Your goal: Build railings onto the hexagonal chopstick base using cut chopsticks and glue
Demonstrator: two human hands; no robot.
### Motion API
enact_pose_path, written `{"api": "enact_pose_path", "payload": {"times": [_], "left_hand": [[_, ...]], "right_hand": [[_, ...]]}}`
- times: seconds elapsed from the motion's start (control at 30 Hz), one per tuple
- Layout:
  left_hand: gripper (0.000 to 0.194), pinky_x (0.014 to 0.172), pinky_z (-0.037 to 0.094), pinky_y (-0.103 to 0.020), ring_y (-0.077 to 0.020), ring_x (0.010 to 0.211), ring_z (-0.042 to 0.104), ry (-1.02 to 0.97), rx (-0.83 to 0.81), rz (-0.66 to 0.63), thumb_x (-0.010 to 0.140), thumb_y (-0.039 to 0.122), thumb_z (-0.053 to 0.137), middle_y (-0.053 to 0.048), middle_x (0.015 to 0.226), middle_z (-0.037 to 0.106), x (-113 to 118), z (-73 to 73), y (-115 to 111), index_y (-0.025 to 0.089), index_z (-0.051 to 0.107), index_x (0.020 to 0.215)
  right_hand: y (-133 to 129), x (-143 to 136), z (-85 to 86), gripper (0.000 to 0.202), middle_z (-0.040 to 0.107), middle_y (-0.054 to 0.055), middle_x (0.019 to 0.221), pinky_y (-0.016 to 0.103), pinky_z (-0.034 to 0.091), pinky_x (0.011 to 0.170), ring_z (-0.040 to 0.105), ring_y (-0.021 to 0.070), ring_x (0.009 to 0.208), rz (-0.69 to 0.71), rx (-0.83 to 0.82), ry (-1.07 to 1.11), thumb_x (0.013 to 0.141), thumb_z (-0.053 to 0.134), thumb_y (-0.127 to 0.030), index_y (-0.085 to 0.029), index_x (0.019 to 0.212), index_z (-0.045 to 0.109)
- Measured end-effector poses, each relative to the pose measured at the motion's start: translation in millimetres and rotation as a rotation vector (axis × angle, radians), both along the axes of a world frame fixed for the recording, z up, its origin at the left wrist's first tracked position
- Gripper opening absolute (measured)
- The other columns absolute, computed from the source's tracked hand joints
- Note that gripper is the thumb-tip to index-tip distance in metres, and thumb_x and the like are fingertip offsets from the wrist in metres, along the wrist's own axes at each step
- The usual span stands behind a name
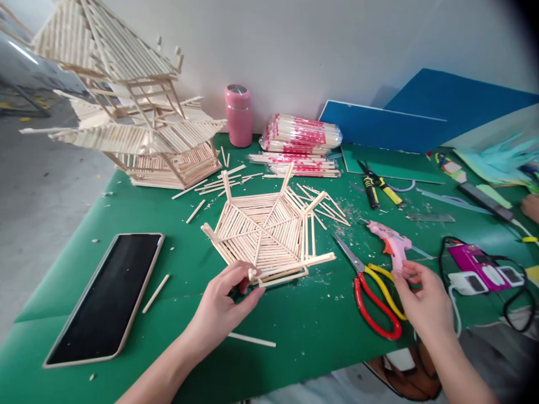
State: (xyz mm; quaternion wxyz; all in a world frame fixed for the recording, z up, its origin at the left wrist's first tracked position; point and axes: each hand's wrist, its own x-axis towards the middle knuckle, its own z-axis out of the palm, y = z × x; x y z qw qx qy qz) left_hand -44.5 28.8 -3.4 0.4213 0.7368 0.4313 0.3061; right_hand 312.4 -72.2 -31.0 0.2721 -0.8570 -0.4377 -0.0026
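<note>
A hexagonal frame of wooden sticks [273,224] lies on the green table, with short posts standing out at its corners. At its near corner, my left hand [229,294] has thumb and fingers closed around a post, whose pale end [252,274] shows between them. My right hand [425,297] pinches the lower end of the handle of a pink glue gun [389,238], which rests on its side. Just left of that hand lie scissors [374,292] with red and yellow handles. A loose stick [252,339] lies in front of the frame.
A tall stick pagoda model [138,112] stands at back left, a phone [107,297] below it. Behind the frame are a pink flask [238,115] and bagged sticks [301,137]. Pliers [377,188] and a magenta device [480,264] with cables lie right. Another person's hand [531,207] shows there.
</note>
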Motion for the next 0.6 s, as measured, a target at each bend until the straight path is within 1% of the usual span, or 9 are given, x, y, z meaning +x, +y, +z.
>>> {"api": "enact_pose_path", "payload": {"times": [0.23, 0.33, 0.4, 0.47, 0.53, 0.6], "left_hand": [[0.009, 0.055, 0.043, -0.02, -0.0074, 0.057, 0.047, -0.015, 0.053, 0.002, 0.077, 0.016, 0.056, -0.003, 0.086, 0.056, -4.4, -10.6, 0.4, 0.017, 0.057, 0.086], [0.01, 0.054, 0.043, -0.019, -0.0068, 0.056, 0.047, -0.018, 0.074, -0.003, 0.077, 0.015, 0.057, -0.003, 0.086, 0.056, -4.7, -11.2, 0.7, 0.017, 0.056, 0.086], [0.009, 0.053, 0.043, -0.019, -0.0071, 0.056, 0.047, -0.022, 0.083, 0.001, 0.077, 0.014, 0.057, -0.003, 0.083, 0.056, -3.7, -9.9, 0.7, 0.017, 0.056, 0.086], [0.008, 0.054, 0.043, -0.02, -0.008, 0.057, 0.047, -0.026, 0.084, 0.007, 0.077, 0.014, 0.057, -0.003, 0.082, 0.057, -2.6, -8.7, 0.5, 0.016, 0.057, 0.085], [0.008, 0.055, 0.044, -0.021, -0.0091, 0.059, 0.048, -0.035, 0.083, 0.008, 0.076, 0.015, 0.057, -0.004, 0.081, 0.057, -1.7, -8.0, 0.0, 0.016, 0.057, 0.084], [0.009, 0.054, 0.044, -0.022, -0.0097, 0.059, 0.048, -0.051, 0.08, 0.004, 0.076, 0.015, 0.057, -0.005, 0.08, 0.057, -1.2, -7.7, -0.5, 0.014, 0.058, 0.085]], "right_hand": [[4.1, 7.9, -0.7, 0.04, 0.057, 0.007, 0.083, 0.03, 0.047, 0.058, 0.054, 0.0182, 0.067, -0.061, -0.024, -0.028, 0.07, 0.055, -0.047, -0.016, 0.096, 0.055], [10.4, 12.9, 2.1, 0.049, 0.057, 0.009, 0.087, 0.033, 0.047, 0.059, 0.056, 0.0204, 0.069, -0.092, -0.055, -0.032, 0.067, 0.057, -0.051, -0.015, 0.1, 0.053], [17.5, 17.1, 5.0, 0.053, 0.058, 0.011, 0.088, 0.035, 0.047, 0.057, 0.057, 0.022, 0.066, -0.096, -0.097, -0.017, 0.065, 0.057, -0.053, -0.014, 0.101, 0.053], [24.8, 22.5, 7.4, 0.052, 0.06, 0.012, 0.084, 0.04, 0.046, 0.058, 0.057, 0.0244, 0.061, -0.092, -0.151, 0.005, 0.063, 0.06, -0.052, -0.015, 0.099, 0.055], [29.1, 28.7, 8.9, 0.044, 0.062, 0.012, 0.075, 0.045, 0.045, 0.059, 0.058, 0.0279, 0.059, -0.085, -0.195, 0.043, 0.061, 0.062, -0.049, -0.016, 0.091, 0.058], [28.0, 34.3, 10.1, 0.039, 0.063, 0.013, 0.067, 0.044, 0.046, 0.055, 0.06, 0.0293, 0.057, -0.068, -0.204, 0.108, 0.066, 0.058, -0.049, -0.016, 0.087, 0.06]]}}
